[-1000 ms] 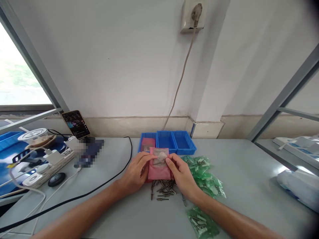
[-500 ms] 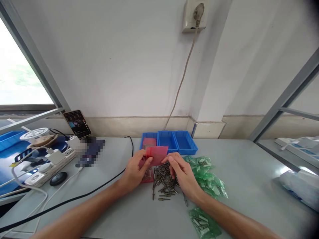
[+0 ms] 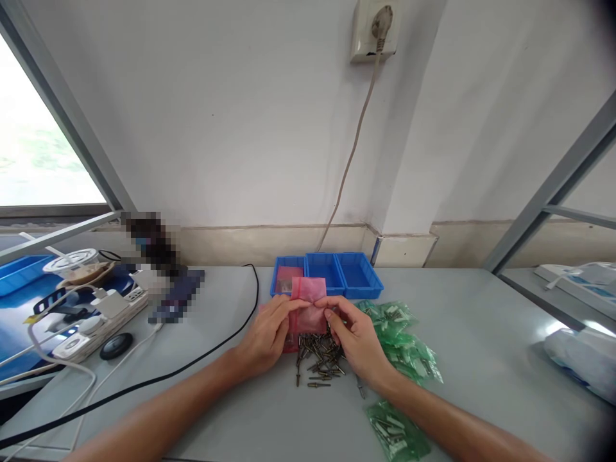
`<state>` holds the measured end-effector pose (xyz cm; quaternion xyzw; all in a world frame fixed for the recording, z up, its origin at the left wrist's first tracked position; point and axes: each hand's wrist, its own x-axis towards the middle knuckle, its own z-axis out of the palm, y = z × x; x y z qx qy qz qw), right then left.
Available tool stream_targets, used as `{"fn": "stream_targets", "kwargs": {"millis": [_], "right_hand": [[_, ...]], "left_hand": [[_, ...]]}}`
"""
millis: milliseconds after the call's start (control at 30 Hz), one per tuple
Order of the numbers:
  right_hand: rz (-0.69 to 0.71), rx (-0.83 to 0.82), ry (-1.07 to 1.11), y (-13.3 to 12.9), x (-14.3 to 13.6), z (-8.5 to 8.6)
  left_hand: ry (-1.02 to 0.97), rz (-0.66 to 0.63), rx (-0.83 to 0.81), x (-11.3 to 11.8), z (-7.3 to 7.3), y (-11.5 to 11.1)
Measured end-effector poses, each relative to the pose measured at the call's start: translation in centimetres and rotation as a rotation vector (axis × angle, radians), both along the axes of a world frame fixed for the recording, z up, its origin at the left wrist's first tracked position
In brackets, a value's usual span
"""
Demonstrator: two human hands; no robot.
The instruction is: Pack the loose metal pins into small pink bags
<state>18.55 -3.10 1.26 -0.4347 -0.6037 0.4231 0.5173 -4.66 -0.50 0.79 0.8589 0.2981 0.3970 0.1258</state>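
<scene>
A pink plastic bag point(image 3: 308, 319) is held up between my two hands, above a pile of small metal pin-like fasteners point(image 3: 321, 362). From the left, my left hand point(image 3: 265, 335) grips it with fingers laid across its front. My right hand point(image 3: 353, 333) pinches the bag's right edge between thumb and fingertips. Whether anything is inside the bag, I cannot tell. Another pink bag point(image 3: 290, 343) lies partly hidden behind my left hand. Green plastic bags of metal parts point(image 3: 409, 353) rest right of my right hand, with one more green bag point(image 3: 397, 431) nearer the front.
Three joined blue bins point(image 3: 359, 276) stand against the back; the left one holds pink bags point(image 3: 289, 277). A black cable point(image 3: 178, 371) crosses the table's left side. Further left are a power strip point(image 3: 79, 343), a black mouse-like object point(image 3: 116, 345) and a lidded cup point(image 3: 72, 260).
The pink bag has turned more upright. My left fingers have moved across its front, and my right hand has closed on its right edge.
</scene>
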Motion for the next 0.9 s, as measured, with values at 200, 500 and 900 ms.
{"fn": "stream_targets", "kwargs": {"millis": [200, 500, 900], "right_hand": [[0.011, 0.047, -0.05, 0.0, 0.1, 0.3], [0.059, 0.006, -0.017, -0.3, -0.1, 0.2], [0.049, -0.059, 0.167, 0.2, 0.0, -0.1]], "left_hand": [[-0.063, 0.033, 0.105, 0.3, 0.1, 0.5], [-0.23, 0.125, 0.159, 0.5, 0.4, -0.3], [0.115, -0.014, 0.37, -0.4, 1.3, -0.3]]}}
